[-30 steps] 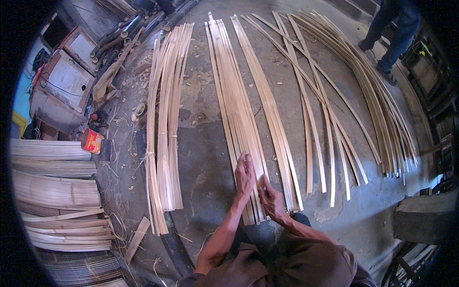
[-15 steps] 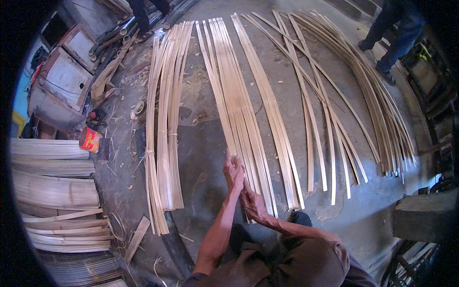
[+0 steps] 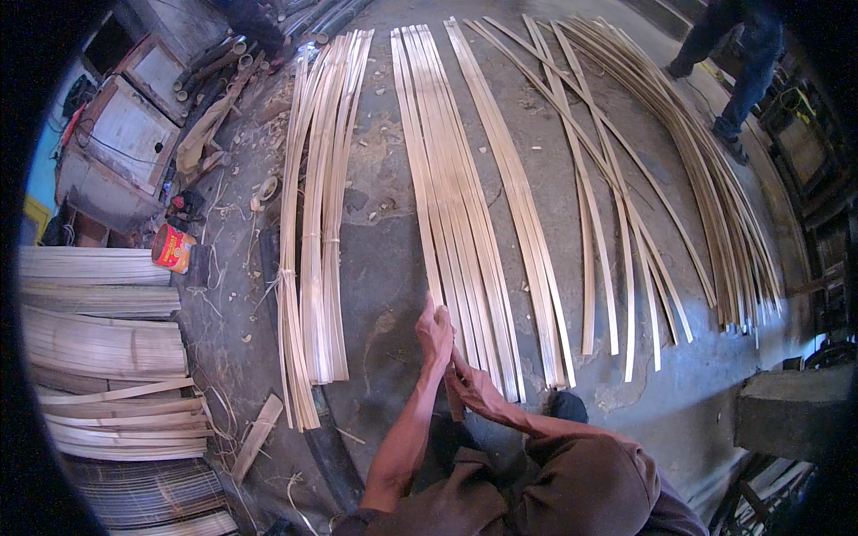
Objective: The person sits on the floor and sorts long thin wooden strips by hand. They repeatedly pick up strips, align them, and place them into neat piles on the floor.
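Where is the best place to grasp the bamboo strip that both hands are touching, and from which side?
Probably at its near end, from above: the strip lies flat on the floor, packed against its neighbours, so only the end beside the left hand and right hand is free to lift.

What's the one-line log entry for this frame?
left hand: on near end of a bamboo strip | right hand: gripping strip end beside it | strips flat on floor | tied bundle to the left
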Motion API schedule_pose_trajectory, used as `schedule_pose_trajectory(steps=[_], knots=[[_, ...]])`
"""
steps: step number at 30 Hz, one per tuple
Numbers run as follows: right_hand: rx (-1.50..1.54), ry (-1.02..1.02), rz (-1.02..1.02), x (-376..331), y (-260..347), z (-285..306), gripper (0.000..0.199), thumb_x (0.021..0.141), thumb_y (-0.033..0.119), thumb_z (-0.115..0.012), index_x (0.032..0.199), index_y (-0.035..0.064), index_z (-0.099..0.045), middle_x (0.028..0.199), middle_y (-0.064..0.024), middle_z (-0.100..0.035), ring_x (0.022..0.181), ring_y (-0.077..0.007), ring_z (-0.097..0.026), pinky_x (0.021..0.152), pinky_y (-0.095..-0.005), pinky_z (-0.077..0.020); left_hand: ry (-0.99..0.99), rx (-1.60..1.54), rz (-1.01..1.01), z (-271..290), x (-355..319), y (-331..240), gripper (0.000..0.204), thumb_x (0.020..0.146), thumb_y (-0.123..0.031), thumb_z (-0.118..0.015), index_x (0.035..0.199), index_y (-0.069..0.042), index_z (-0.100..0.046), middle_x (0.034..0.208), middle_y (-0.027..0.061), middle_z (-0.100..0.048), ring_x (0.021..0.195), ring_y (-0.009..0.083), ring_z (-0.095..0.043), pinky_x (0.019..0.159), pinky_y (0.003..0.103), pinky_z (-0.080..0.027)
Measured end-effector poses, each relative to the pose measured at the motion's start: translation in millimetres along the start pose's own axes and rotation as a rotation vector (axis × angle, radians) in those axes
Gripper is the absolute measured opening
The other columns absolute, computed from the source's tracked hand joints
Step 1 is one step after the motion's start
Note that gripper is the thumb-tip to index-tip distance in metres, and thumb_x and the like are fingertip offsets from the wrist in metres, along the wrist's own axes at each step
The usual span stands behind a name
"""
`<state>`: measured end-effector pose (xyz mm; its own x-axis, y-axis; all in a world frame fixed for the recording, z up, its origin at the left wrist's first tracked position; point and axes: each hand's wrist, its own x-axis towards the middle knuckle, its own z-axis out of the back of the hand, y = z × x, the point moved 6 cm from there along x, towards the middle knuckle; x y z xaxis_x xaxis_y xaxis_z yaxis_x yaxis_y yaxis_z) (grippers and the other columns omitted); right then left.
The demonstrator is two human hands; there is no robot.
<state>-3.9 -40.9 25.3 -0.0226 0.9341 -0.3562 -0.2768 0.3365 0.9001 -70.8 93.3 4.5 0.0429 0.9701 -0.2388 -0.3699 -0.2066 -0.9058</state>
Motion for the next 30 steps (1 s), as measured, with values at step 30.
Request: schedule_pose_trajectory(steps=[30], knots=[[0.066, -0.520, 0.120, -41.7, -44.8, 86.2, 0.056, 0.100, 0.016, -0.048, 0.152, 0.0172, -0.027, 0.071, -0.0269, -0.058, 0.060, -0.0383, -0.061, 0.057, -0.0447, -0.0467, 0.036, -0.304, -0.208, -87.2, -54.3, -110.6, 0.053, 0.100, -0.018, -0.049, 0.147, 0.001, -0.035, 0.061, 0.0009, -0.051, 0.051, 0.0088, -0.049, 0.046, 0.026, -0.042]])
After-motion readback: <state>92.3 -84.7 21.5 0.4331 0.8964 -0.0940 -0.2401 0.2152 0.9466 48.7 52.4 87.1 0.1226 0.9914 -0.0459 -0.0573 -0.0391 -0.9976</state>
